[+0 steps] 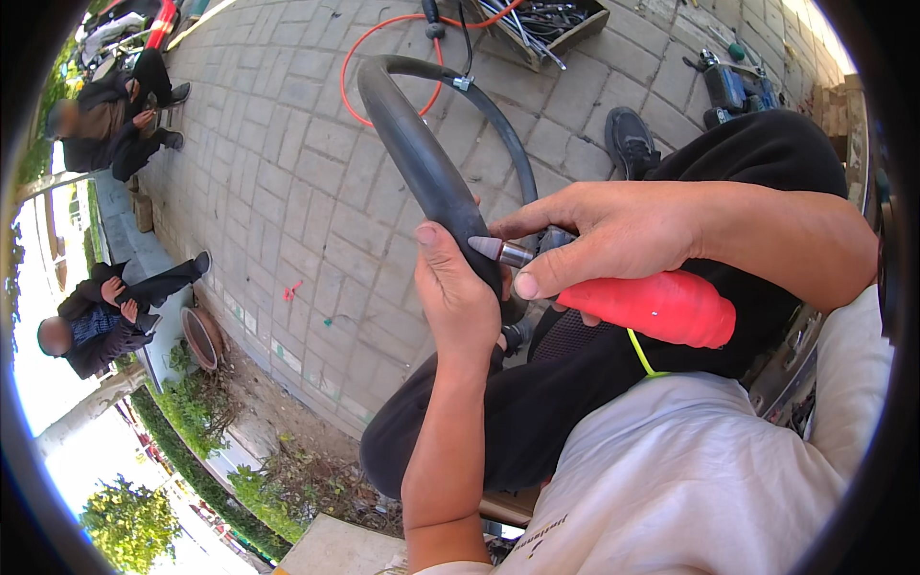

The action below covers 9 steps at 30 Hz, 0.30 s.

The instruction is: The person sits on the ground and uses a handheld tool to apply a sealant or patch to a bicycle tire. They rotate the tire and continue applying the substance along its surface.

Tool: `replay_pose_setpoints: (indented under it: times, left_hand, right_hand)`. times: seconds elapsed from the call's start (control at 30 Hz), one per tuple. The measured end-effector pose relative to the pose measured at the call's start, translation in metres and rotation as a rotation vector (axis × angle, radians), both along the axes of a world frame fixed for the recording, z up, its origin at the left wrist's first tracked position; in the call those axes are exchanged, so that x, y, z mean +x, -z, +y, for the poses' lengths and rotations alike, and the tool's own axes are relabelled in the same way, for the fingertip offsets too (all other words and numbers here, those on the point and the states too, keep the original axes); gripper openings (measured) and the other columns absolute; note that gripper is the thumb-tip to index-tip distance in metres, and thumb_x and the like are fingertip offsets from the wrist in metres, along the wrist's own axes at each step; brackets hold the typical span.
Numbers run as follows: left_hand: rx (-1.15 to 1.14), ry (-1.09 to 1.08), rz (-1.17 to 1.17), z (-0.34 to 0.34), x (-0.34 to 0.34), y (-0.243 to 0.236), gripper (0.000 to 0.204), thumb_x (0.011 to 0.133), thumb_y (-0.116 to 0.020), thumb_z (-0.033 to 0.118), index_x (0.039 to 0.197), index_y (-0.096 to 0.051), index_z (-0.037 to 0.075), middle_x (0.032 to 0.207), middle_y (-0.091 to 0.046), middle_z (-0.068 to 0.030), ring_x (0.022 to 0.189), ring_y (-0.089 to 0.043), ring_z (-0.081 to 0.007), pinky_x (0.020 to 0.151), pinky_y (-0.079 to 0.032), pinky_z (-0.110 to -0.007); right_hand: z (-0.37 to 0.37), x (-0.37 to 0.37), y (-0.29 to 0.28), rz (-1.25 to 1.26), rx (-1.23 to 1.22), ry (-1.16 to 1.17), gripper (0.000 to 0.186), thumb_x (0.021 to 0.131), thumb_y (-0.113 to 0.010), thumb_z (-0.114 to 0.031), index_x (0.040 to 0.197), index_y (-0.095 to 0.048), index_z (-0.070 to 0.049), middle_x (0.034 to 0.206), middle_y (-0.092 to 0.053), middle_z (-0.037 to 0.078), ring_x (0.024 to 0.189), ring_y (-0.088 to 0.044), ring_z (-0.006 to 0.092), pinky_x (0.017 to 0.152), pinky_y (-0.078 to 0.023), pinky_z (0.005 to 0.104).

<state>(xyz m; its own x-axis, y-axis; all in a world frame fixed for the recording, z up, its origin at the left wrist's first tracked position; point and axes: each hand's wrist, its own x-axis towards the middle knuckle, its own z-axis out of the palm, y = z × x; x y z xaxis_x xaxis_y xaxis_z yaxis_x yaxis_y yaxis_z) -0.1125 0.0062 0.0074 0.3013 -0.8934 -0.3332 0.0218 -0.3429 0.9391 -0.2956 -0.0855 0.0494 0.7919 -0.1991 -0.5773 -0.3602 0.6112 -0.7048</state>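
A black rubber inner tube (422, 163), bent in a loop, rises from my hands toward the top of the view. My left hand (458, 297) is closed around its lower part, thumb on the near side. In my right hand (623, 235) is a hand-held rotary grinder (656, 309) with a red body, gripped between thumb and fingers. Its pale cone-shaped grinding tip (486, 247) sits in a metal collar and meets the tube's surface beside my left thumb. Whether the tip is spinning, I cannot tell. A metal clamp (463, 83) is on the thinner stretch of the tube.
An open box of metal tools (551, 34) stands on the paving at the top. An orange hose (351, 77) curls beside it. Blue equipment (725, 91) lies at the upper right, past my shoe (630, 139). Two people (96, 120) sit at the left, near a round planter (201, 337).
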Motion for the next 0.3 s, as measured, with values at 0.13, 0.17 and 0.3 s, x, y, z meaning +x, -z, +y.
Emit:
replay_pose_setpoints:
  times: [0.13,0.17,0.3]
  left_hand:
    - [0.003,0.010,-0.007,0.0018,0.0009,0.0003,0.077,0.112,-0.028,0.065,0.130,-0.060,-0.003,0.081,-0.060,-0.0038,0.063,-0.055,-0.0106,0.056,-0.041,-0.027]
    - [0.013,0.020,-0.020,0.0027,0.0028,0.0010,0.079,0.111,-0.029,0.067,0.131,-0.061,-0.003,0.084,-0.062,-0.0045,0.071,-0.060,-0.0120,0.063,-0.046,-0.027]
    - [0.033,0.057,0.017,0.0045,0.0079,0.0000,0.081,0.110,-0.031,0.070,0.138,-0.057,-0.001,0.087,-0.065,-0.0074,0.075,-0.065,-0.0151,0.068,-0.052,-0.026]
  right_hand:
    - [0.0020,0.0022,0.0043,-0.008,-0.049,0.011,0.080,0.094,-0.073,-0.040,0.154,-0.049,0.007,0.119,-0.070,0.018,0.100,-0.068,0.0207,0.082,-0.058,0.0352]
    - [0.0016,0.0027,0.0046,-0.013,-0.040,0.008,0.080,0.094,-0.073,-0.040,0.154,-0.049,0.007,0.120,-0.070,0.019,0.100,-0.068,0.0211,0.084,-0.058,0.0355]
    - [0.0000,0.0030,0.0037,0.024,0.033,0.016,0.079,0.095,-0.072,-0.041,0.156,-0.049,0.005,0.128,-0.069,0.018,0.108,-0.067,0.0240,0.090,-0.057,0.0348]
